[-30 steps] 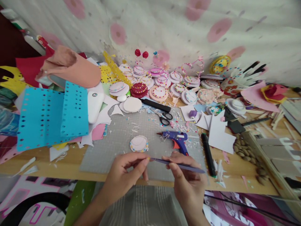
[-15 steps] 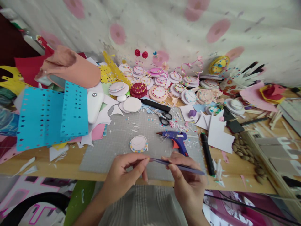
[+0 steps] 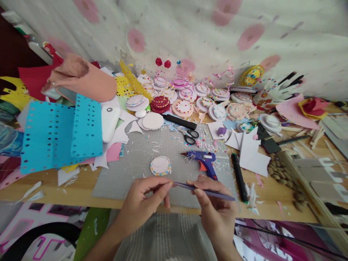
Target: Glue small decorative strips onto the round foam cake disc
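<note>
Purple tweezers (image 3: 216, 194) are held in my right hand (image 3: 217, 210), between thumb and fingers, with their tips pointing left. My left hand (image 3: 148, 199) is pinched closed right at those tips; whatever is between its thumb and forefinger is too small to make out. Just beyond the left hand, a small white disc (image 3: 160, 165) edged with coloured dots lies on the grey cutting mat (image 3: 130, 152). A blue glue gun (image 3: 202, 157) rests on its side behind my right hand, nozzle to the left.
Black-handled scissors (image 3: 190, 136) and a black cylinder (image 3: 179, 121) lie farther back. Several decorated paper hats (image 3: 183, 108) line the wall. At left are blue dotted sheets (image 3: 51, 137) and a peach cap (image 3: 87, 79). A dark marker (image 3: 239, 177) and paper scraps (image 3: 251, 154) lie right.
Both hands and the tweezers stay in nearly the same place. The view has shifted very slightly.
</note>
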A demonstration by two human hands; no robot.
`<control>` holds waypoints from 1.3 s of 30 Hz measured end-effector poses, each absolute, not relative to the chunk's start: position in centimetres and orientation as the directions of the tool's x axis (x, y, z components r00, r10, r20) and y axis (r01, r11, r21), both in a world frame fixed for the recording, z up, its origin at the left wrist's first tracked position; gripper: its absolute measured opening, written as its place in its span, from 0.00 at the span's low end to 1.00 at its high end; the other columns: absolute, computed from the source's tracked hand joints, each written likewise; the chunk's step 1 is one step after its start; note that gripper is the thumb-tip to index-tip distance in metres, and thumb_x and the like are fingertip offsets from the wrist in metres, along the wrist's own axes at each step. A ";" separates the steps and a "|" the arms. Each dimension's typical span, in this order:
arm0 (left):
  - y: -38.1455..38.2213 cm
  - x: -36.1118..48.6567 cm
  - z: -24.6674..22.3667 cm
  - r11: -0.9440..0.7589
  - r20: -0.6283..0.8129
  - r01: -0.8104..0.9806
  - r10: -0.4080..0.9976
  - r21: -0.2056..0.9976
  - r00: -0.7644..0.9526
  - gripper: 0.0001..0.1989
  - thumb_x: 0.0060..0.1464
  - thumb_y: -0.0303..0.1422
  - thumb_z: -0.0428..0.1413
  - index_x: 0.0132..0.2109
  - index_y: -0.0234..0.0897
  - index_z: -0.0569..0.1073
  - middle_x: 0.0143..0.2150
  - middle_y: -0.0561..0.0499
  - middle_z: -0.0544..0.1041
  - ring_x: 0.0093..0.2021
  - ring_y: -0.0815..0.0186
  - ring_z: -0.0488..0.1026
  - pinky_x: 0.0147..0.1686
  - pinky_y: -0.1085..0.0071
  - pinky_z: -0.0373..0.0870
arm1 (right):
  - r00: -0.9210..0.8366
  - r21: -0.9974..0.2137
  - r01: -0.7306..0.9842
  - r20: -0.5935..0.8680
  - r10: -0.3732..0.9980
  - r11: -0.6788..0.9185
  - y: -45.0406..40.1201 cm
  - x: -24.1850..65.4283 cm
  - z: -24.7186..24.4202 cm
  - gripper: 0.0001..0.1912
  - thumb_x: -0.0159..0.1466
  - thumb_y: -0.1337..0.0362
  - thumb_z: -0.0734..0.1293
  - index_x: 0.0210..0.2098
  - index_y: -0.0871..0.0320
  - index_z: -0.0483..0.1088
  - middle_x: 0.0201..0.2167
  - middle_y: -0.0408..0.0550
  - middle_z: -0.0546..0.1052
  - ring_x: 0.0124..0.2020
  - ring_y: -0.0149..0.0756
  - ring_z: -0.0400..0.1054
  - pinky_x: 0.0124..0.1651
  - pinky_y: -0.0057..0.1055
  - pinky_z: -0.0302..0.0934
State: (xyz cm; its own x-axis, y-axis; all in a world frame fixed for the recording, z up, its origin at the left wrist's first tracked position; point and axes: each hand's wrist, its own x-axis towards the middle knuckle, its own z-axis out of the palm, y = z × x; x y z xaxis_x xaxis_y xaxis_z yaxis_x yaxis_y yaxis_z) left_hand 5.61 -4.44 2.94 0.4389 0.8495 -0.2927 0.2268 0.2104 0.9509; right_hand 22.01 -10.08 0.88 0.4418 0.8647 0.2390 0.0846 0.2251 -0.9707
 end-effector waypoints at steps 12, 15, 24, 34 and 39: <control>-4.4 5.4 2.7 0.208 -0.283 0.211 0.853 0.955 0.438 0.14 0.60 0.39 0.53 0.34 0.36 0.78 0.20 0.55 0.73 0.17 0.76 0.58 0.17 0.79 0.55 | 0.448 -0.972 0.099 0.236 0.862 0.214 -10.1 21.9 1.0 0.02 0.60 0.67 0.71 0.33 0.54 0.76 0.29 0.46 0.81 0.31 0.38 0.74 0.39 0.37 0.66; -4.4 5.3 2.8 0.214 -0.289 0.214 0.852 0.953 0.437 0.13 0.60 0.39 0.53 0.36 0.37 0.79 0.20 0.55 0.74 0.17 0.76 0.58 0.17 0.79 0.55 | 0.443 -0.968 0.093 0.251 0.861 0.234 -10.1 22.0 1.0 0.04 0.61 0.68 0.70 0.34 0.52 0.76 0.30 0.44 0.81 0.31 0.36 0.73 0.42 0.35 0.65; -4.3 5.4 2.9 0.207 -0.290 0.227 0.846 0.952 0.446 0.14 0.60 0.39 0.53 0.36 0.37 0.79 0.20 0.55 0.74 0.17 0.76 0.57 0.16 0.79 0.54 | 0.429 -0.965 0.073 0.259 0.866 0.252 -10.1 22.0 0.9 0.07 0.61 0.70 0.70 0.36 0.51 0.76 0.32 0.42 0.82 0.33 0.33 0.73 0.41 0.31 0.65; -4.3 5.5 3.0 0.203 -0.299 0.248 0.841 0.947 0.452 0.14 0.60 0.39 0.53 0.36 0.37 0.79 0.20 0.54 0.74 0.17 0.75 0.59 0.17 0.79 0.55 | 0.426 -0.959 0.128 0.283 0.860 0.252 -10.1 21.9 0.7 0.03 0.62 0.68 0.69 0.34 0.53 0.74 0.30 0.44 0.81 0.31 0.36 0.73 0.40 0.36 0.66; -4.5 5.4 2.6 0.276 -0.344 0.213 0.832 0.937 0.436 0.15 0.59 0.42 0.53 0.42 0.37 0.79 0.21 0.53 0.74 0.16 0.75 0.57 0.16 0.79 0.53 | 0.439 -0.912 0.270 0.402 0.803 0.309 -10.2 21.9 0.7 0.03 0.63 0.69 0.67 0.33 0.55 0.72 0.29 0.45 0.80 0.31 0.38 0.74 0.41 0.41 0.65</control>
State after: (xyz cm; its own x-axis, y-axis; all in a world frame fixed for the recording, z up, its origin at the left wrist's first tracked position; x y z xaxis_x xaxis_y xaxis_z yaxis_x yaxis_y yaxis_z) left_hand 5.42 -4.46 2.59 0.4363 0.8316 -0.3436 0.2127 0.2758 0.9374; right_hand 21.89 -10.16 0.67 0.4394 0.8033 0.4020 0.2699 0.3088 -0.9120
